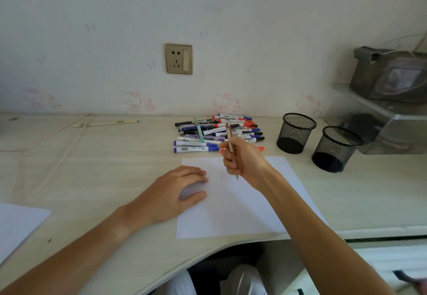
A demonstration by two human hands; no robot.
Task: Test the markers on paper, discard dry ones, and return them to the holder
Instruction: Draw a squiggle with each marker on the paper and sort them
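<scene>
Pen (229, 141) pinched mid-barrel in right hand (242, 159), tip down over paper (242, 202) at near centre of desk (92, 167). Left hand (178, 190) flat, fingers relaxed, pressing paper's left edge. Probably light, stiff, slightly slick; best gripped low for control. Marker pile (217, 132) beyond, mesh holders (295, 132) right.

A pale wall (208, 17) with faint pink cartoon-cat prints fills the upper frame — a gold-framed socket (178, 58) sits at centre. Below runs a light wood-grain desk (92, 167), its curved front edge at bottom; a clear shelf (379, 109) stands at right.
</scene>
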